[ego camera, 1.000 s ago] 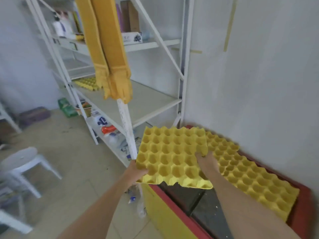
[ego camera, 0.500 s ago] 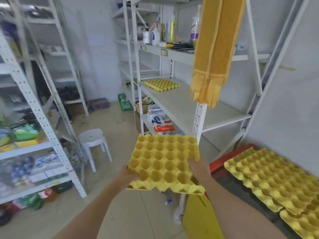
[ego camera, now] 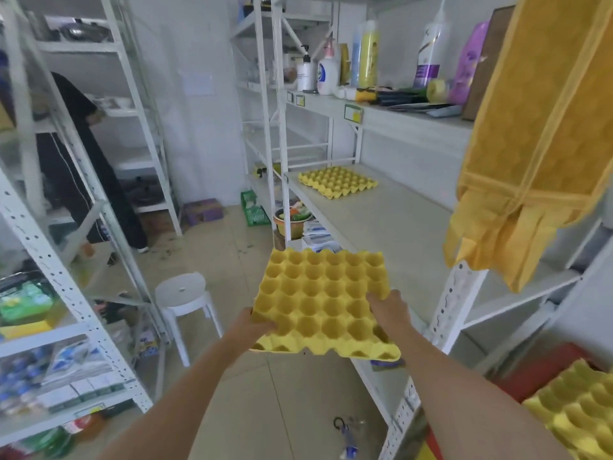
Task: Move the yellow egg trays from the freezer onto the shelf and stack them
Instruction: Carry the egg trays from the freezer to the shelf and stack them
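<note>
I hold a yellow egg tray (ego camera: 323, 302) up in the air in front of me, with both hands. It is flat, cups up, and hangs over the floor (ego camera: 229, 260), just beside the front edge of the shelf (ego camera: 391, 220). It is not on the shelf.

My left hand (ego camera: 253, 327) grips the near left corner of the tray, thumb on top and fingers curled under. My right hand (ego camera: 388, 310) grips the right edge, with fingers on top of the cups. Both hands are closed on the tray.

The shelf board is long and bare for most of its length. Another yellow tray (ego camera: 338, 181) lies at the far left corner of the shelf, well apart from the tray I hold. There is lots of flat room between the two. A white post (ego camera: 454, 300) with holes stands at the front edge of the shelf, just right of my right hand. A yellow cloth bag (ego camera: 537, 154) hangs down over the right part of the shelf.

More yellow trays (ego camera: 577, 416) lie at the low right corner of my view, on a thing with a red edge (ego camera: 544, 363).

On the floor to the left stands a white stool (ego camera: 182, 293), near another white rack (ego camera: 66, 260). The floor between the racks is open. A person in dark clothes (ego camera: 76, 167) stands far back on the left. Bottles (ego camera: 328, 71) stand on the higher shelf.
</note>
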